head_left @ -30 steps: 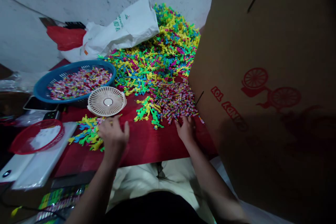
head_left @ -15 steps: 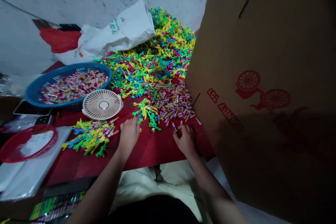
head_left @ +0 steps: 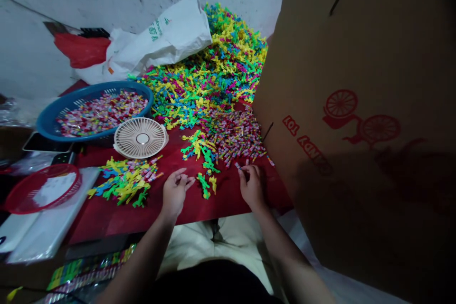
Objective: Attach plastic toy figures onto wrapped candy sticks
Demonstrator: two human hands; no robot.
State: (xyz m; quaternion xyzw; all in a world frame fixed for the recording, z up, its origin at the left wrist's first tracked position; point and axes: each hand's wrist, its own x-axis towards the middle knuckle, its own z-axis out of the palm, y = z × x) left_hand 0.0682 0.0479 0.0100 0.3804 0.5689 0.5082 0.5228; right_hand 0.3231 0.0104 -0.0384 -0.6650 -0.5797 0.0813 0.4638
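Observation:
My right hand (head_left: 252, 184) pinches a small wrapped candy stick (head_left: 237, 166) at the near edge of a heap of similar candy sticks (head_left: 238, 137). My left hand (head_left: 174, 192) hovers over the red tabletop, its fingers loosely bent and apart, with nothing visible in them. Between the hands lie a green plastic figure (head_left: 204, 186) and a yellow one (head_left: 213, 184). Just beyond them is a small cluster of yellow and green figures (head_left: 199, 146). Left of my left hand sits a pile of figures (head_left: 123, 183) mixed with candy sticks.
A large cardboard box (head_left: 320, 80) walls off the right side. Behind rises a big heap of colourful figures (head_left: 221, 66) beside a white sack (head_left: 171, 33). Leftward are a blue basket (head_left: 42, 121) of candies, a white round fan (head_left: 141, 138) and a red basket (head_left: 14, 204).
My left hand has turned and its fingers have come apart. A green and a yellow figure now lie between my hands. My right hand has closed on a candy stick.

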